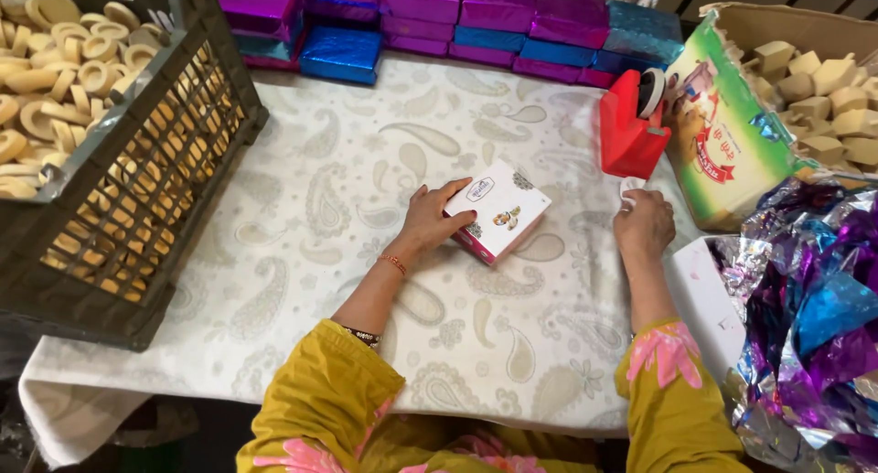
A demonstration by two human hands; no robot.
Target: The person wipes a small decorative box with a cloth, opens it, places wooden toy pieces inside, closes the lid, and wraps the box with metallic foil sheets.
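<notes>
My left hand (430, 219) rests on a small white box with pink sides (498, 209) that lies on the paisley tablecloth (347, 189); the fingers press on its left edge. My right hand (643, 224) is to the right of the box, pinching a short strip of clear tape (627, 189) just below the red tape dispenser (631, 125). Both arms wear yellow sleeves with pink flowers.
A dark plastic crate (137, 180) full of round biscuits stands at the left. Wrapped boxes in purple and blue foil (457, 20) line the far edge. A cardboard carton of pale blocks (805, 98) is at the right, above a heap of shiny foil sheets (814, 327).
</notes>
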